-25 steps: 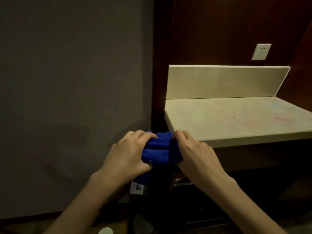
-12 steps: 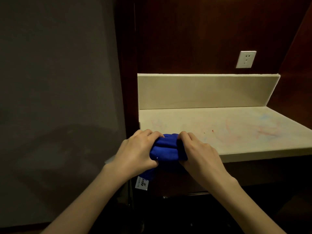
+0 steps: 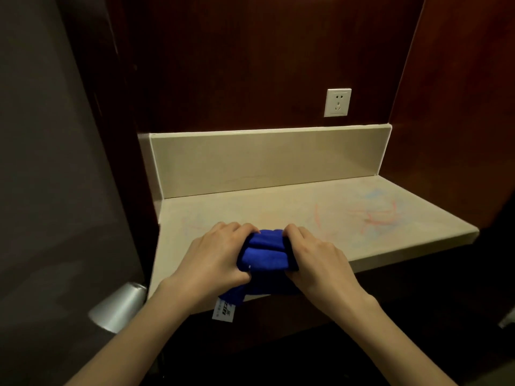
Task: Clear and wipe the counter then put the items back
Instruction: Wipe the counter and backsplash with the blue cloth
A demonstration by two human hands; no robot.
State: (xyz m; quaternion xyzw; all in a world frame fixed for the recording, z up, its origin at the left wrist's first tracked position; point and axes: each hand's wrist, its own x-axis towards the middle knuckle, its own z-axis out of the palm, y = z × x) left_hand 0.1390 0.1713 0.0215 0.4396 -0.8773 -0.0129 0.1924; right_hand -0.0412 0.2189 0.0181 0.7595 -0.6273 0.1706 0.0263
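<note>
While both hands clamp it from opposite ends, the blue cloth (image 3: 266, 253) sits bunched into soft folded ridges over the front part of the counter (image 3: 278, 210), near its left end. The left hand (image 3: 214, 259) is curled tight around the cloth's left end, fingers over the top and thumb underneath; the right hand (image 3: 315, 259) is closed the same way on the right end. A loose corner of the cloth hangs past the counter's front edge, carrying a white printed tag (image 3: 223, 312).

Half a second ago the hands and cloth were level with the counter's front edge; now they are over its surface, and the view has moved closer and more square to the counter.

The counter is smooth, pale beige stone with a matching upright backsplash (image 3: 267, 162), and its top bears faint red and blue scribble marks (image 3: 370, 215), densest toward the right. Dark glossy wood panelling rises behind, holding a white wall socket (image 3: 337, 102). A rounded grey metal piece (image 3: 118, 307) shows at lower left.
</note>
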